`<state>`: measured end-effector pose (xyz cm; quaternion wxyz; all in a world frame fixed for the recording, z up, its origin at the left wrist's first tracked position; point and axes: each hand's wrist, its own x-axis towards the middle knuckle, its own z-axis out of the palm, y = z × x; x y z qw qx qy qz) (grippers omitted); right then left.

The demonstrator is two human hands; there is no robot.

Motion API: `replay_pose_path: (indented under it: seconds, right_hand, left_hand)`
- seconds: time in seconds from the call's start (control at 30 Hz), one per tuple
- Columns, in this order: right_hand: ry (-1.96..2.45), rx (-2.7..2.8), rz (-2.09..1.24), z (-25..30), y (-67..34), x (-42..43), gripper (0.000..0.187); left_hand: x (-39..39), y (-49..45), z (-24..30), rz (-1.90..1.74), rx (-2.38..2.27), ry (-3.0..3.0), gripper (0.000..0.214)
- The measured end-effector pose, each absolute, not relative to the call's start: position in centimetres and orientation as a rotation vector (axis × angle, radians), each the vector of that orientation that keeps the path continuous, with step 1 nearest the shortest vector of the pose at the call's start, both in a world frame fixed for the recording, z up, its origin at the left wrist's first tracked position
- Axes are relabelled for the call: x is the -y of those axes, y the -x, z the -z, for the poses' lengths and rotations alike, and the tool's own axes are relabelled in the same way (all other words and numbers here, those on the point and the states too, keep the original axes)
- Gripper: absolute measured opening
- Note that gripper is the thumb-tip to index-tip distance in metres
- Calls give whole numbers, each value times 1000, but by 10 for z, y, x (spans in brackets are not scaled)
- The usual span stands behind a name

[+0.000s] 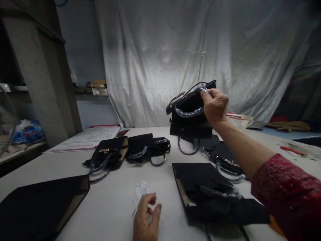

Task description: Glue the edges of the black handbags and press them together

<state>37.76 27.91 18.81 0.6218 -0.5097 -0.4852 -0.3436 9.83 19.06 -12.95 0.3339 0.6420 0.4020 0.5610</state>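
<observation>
My right hand [214,105] is raised over the far side of the white table [120,201], closed around the plastic-wrapped handle of a black handbag [187,102] that it holds in the air above a stack of similar bags [193,132]. My left hand [146,219] rests low near the table's front edge. Its fingers are curled and pinch a small piece of clear plastic wrap [141,189]. A flat black bag [200,182] lies just right of that hand.
Two more black handbags [110,154] [147,147] lie at the table's middle left. A large black flat piece [37,207] covers the front left corner. A printed sheet [92,135] lies at the back left, before a grey curtain [190,50].
</observation>
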Motion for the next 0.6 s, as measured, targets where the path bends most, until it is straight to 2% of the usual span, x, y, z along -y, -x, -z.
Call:
replay_pose_path:
  seconds: [0.13,0.27,0.33,0.43,0.5,0.6]
  right_hand:
    - [1054,1394,845,-171,-303,-197,18]
    - [1054,1894,786,-74,-218,-122,19]
    - [1101,2046,687,-11,-177,-97,16]
    - [1093,1929,543,59,-129,-76,15]
    - [1139,1775,497,75,-107,-66,18]
    - [1047,1805,451,70,-80,-52,13]
  left_hand:
    - [-174,-83,98,-1797,-1058,-1540,38]
    - [-134,-57,59,-2022,-951,-1350,48]
    - [-110,-45,45,-1998,-928,-1309,57]
    - [-80,-28,34,-1787,-1023,-1247,72]
    - [-67,-17,30,-1656,-1117,-1206,78]
    - [-54,1,24,-1599,-1256,-1175,81]
